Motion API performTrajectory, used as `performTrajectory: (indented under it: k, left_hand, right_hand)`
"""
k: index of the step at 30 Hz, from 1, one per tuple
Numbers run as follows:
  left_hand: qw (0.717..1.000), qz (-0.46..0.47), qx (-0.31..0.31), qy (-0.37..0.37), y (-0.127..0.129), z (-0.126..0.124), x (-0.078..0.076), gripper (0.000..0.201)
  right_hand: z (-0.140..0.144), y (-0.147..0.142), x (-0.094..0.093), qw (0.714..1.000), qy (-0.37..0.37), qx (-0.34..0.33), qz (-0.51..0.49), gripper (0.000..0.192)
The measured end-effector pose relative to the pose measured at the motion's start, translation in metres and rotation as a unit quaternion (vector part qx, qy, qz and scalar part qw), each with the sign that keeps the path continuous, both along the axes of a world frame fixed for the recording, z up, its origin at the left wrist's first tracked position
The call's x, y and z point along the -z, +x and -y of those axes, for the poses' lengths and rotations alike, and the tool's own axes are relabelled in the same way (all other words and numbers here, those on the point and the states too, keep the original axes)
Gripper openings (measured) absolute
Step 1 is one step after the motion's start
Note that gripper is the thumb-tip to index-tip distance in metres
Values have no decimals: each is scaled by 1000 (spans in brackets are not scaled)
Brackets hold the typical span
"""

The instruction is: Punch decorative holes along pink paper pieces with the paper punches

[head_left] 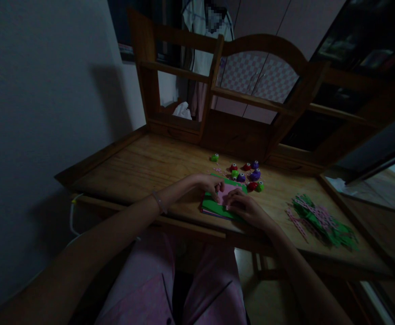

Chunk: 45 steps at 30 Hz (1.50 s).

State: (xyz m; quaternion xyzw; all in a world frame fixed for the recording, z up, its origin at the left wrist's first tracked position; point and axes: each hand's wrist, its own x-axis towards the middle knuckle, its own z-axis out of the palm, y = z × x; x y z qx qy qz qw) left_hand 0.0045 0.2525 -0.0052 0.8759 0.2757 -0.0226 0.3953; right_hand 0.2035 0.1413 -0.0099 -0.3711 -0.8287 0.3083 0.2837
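Note:
A small pink sheet [229, 189] lies on a stack of coloured sheets with a green one [211, 205] on top, at the table's front edge. My left hand [212, 184] is bent over the pink sheet's left side, thumb and fingers pressed onto it. On the other side, my right hand [248, 207] has its fingers closed together at the lower right edge of the pink sheet. The fingertips partly cover the sheet, and the dim light hides fine detail. Just behind the stack lie several small red, green and purple pieces [241, 177] with round white-and-dark tops.
Small pink bits [219, 170] are scattered behind the stack. A pile of green and pink cut-out strips [322, 219] lies on the right of the wooden table [126, 167]. A wooden shelf unit [238, 126] rises along the back, and a wall [65, 104] stands at left.

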Motion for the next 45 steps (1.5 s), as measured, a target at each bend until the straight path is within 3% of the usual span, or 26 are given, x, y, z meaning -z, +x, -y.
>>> performTrajectory:
  k: [5,12,21,27,38,45]
  left_hand:
    - [999,-34,-6,9,0,8,-11,65]
    - [998,-55,2,13,3,12,-22,66]
    - [998,-44,7,34,5,6,-13,67]
    - [998,-58,8,34,7,7,-15,68]
    - [998,-55,-2,32,8,4,-11,64]
    - [995,-85,-35,47,22,1,-7,53]
  right_hand:
    - [2,3,-4,1000,-28,-10,-7,16]
    - [1,16,-8,999,-44,29,5,34]
    - [-10,-4,-1,997,-71,-10,-24,25]
    - [-10,5,-4,999,-32,-8,-13,19]
    - [1,26,-13,999,-39,-11,10,18]
    - [-4,28,-18,999,-49,-16,15,31]
